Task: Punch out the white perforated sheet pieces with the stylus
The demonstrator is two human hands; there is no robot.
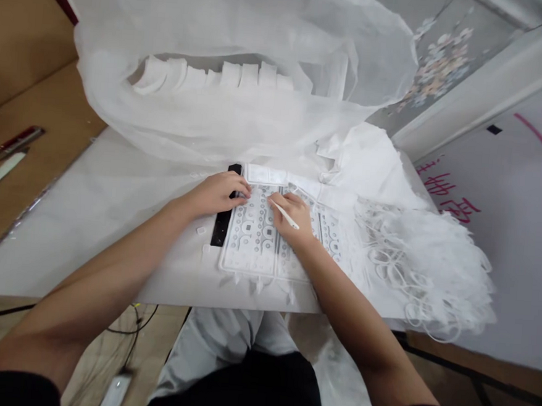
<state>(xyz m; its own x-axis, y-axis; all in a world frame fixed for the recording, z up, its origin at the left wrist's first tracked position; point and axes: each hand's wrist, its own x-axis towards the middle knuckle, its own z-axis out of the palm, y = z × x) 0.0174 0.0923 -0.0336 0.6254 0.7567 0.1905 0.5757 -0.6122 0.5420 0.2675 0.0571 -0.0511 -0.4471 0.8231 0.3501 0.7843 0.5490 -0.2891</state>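
Observation:
A white sheet (251, 260) printed with rows of grey circles and small dark squares lies flat on the white tabletop. My left hand (219, 193) rests on its upper left edge, fingers apart and slightly bent, over a black strip (220, 229) beside the sheet. Over the middle of the sheet, my right hand (295, 220) is closed round a slim white pen-like tool (287, 216). The tool slants across the fingers, and its working tip is hard to make out. Fine detail under the right fingers is hidden.
Beyond the sheet, a large translucent plastic bag (202, 121) holds several white curved pieces (243, 75). A heap of thin white offcuts (448, 258) sits at the right. Cardboard (48, 132) with a cutter knife (19, 141) lies left. A panel with red writing (522, 257) stands right.

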